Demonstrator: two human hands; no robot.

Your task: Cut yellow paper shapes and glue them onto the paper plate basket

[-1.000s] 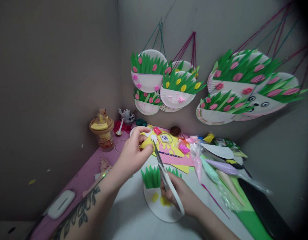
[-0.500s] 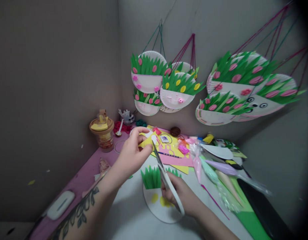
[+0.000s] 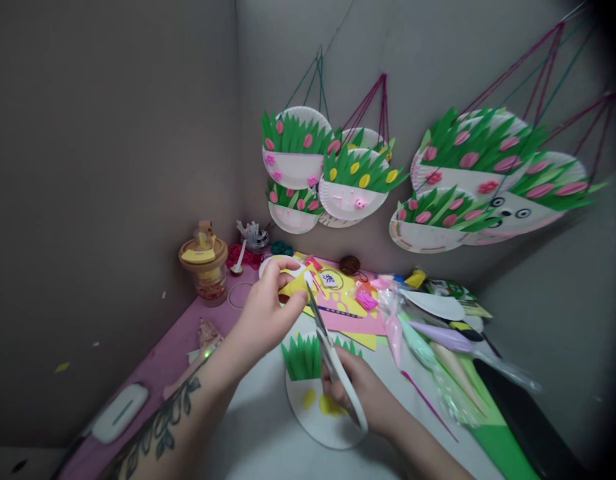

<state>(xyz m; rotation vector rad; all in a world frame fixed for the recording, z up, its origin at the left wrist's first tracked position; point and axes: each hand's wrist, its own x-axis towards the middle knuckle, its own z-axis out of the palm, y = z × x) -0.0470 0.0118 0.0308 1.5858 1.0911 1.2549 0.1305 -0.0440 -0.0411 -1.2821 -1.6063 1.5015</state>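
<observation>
At the lower left of the frame, a white case [image 3: 121,413] lay on the desk [image 3: 185,337]. Higher and further right stood a lidded cup [image 3: 208,277]. Just left of the frame's centre, the left hand [image 3: 263,310] had its thumb and fingers pinched on a small piece of yellow paper [image 3: 292,288], held up above the desk. At lower centre lay a white paper plate [image 3: 328,433] bearing green paper blades [image 3: 301,360] and yellow pieces [image 3: 309,399]. Over it slanted the scissors [image 3: 349,387], tips up by the yellow paper's right edge; whether they touched it, I could not tell. The right hand [image 3: 365,383] had its fingers curled round their handles. Decorated plates [image 3: 355,203] hung across upper centre and upper right, above filled bags [image 3: 451,337] at right.
</observation>
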